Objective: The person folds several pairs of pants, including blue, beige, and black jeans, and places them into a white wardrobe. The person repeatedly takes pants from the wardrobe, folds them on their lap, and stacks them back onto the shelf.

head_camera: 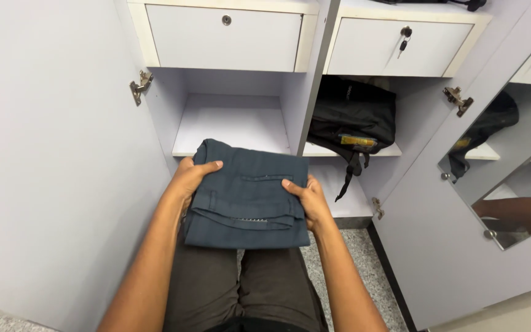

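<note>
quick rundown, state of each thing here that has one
folded dark blue-grey trousers: folded flat, gripped at both sides
left hand: closed on the trousers' left edge
right hand: closed on their right edge
left white drawer: shut
right white drawer: shut, key in lock
mirrored cupboard door: open
black backpack: lying on the right shelf

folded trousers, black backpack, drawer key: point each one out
folded trousers [247,197], head view, middle of the top fold
black backpack [353,114], head view, front panel
drawer key [404,43], head view, key hanging under the lock
</note>
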